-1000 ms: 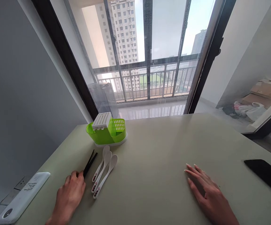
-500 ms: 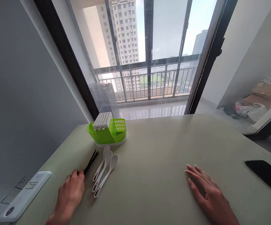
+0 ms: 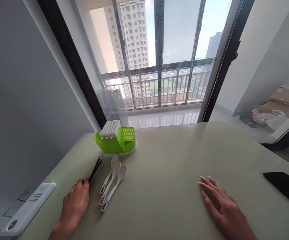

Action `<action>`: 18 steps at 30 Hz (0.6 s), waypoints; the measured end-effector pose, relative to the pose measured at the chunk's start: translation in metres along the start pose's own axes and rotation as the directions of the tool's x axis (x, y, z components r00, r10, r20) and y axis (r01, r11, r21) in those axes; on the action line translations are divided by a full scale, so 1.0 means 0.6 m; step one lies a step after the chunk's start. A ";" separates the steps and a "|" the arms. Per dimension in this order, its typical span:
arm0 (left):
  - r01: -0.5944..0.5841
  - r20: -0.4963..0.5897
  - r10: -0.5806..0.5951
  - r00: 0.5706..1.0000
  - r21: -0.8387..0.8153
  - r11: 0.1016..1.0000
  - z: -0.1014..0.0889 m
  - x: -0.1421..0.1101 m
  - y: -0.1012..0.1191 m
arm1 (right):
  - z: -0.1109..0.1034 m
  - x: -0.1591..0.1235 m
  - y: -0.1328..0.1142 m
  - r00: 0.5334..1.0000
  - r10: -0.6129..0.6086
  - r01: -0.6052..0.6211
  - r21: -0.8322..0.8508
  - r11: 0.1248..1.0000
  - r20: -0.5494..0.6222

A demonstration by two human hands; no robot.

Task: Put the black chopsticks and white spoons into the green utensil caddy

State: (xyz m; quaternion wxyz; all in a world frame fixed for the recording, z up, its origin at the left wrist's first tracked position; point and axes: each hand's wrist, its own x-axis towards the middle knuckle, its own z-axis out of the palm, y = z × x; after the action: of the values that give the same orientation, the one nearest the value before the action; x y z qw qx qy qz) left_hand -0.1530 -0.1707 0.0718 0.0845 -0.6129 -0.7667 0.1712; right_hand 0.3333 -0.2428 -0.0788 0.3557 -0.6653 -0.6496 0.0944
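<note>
My left hand [image 3: 76, 199] is closed around several black chopsticks [image 3: 95, 170], whose thin ends point up and away toward the green holder. Just right of that hand, three white spoons [image 3: 114, 183] lie side by side, bowls facing away from me and printed handles toward me. Behind the spoons stands a bright green utensil holder [image 3: 115, 140] with a white slotted top and a white base. My right hand [image 3: 222, 201] rests on the table at the right, fingers stretched out, with nothing in it.
A white power strip [image 3: 31, 208] lies along the table's left edge by the wall. At the right edge of the table [image 3: 169, 173] sits a flat black object [image 3: 286, 188]. Beyond the far edge are glass doors and a balcony. Cardboard boxes [image 3: 288, 98] and bags are piled at right.
My left hand has shifted slightly, and the chopsticks' far ends have swung a little left and away. My right hand, the spoons and the holder stay put.
</note>
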 end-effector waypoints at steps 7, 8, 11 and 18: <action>-0.009 -0.034 0.007 0.999 -0.064 0.998 0.021 0.009 -0.007 | -0.003 -0.001 -0.001 1.000 -0.005 0.005 -0.024 1.000 0.005; -0.014 -0.046 0.011 0.999 -0.081 0.997 0.024 0.010 -0.008 | -0.004 -0.002 -0.001 1.000 -0.005 0.005 -0.026 1.000 0.011; -0.018 -0.064 0.010 0.998 -0.130 0.991 0.032 0.011 -0.009 | -0.005 -0.002 -0.001 1.000 -0.006 0.006 -0.031 1.000 0.011; -0.001 -0.072 -0.009 0.997 -0.135 0.991 0.049 0.014 -0.008 | -0.003 -0.001 -0.001 1.000 -0.013 0.013 -0.028 1.000 -0.015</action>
State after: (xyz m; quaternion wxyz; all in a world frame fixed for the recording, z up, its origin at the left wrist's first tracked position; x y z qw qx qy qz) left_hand -0.1697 -0.1681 0.0456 0.0710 -0.6214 -0.7743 0.0968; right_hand 0.3335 -0.2439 -0.0773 0.3520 -0.6666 -0.6524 0.0778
